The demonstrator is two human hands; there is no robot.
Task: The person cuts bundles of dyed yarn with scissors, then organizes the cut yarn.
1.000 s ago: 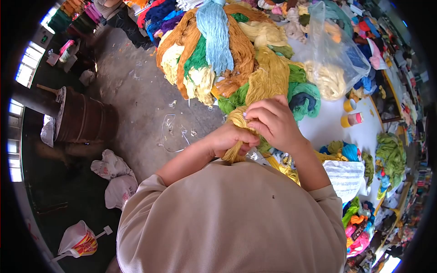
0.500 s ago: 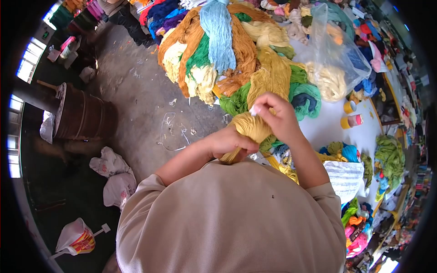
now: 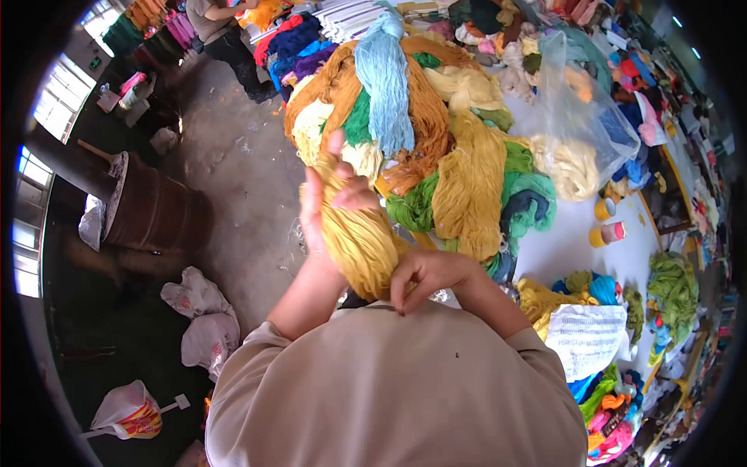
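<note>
A skein of golden-yellow yarn (image 3: 358, 241) hangs slanted in front of my chest. My left hand (image 3: 323, 214) holds its upper part, thumb on one side and fingers on the other, fingertips partly raised. At the skein's lower right edge, my right hand (image 3: 436, 276) is closed with its fingers bent together; whatever they pinch is too small to make out. Just beyond, a darker mustard skein (image 3: 471, 183) drapes over the table edge beside green yarn (image 3: 414, 204). A light blue skein (image 3: 384, 82) lies on top of brown yarn (image 3: 426, 128).
On the white table (image 3: 545, 237) are a clear plastic bag (image 3: 587, 109), yarn cones (image 3: 607, 233) and a printed sheet (image 3: 587, 333). A rusty barrel (image 3: 159, 202) and white sacks (image 3: 210, 338) stand left on the floor. Another person (image 3: 226, 47) is at the far left.
The yellow skein has moved left and up with my left hand, whose fingers have opened out along it. My right hand has come down to its lower end. The view has shifted slightly.
</note>
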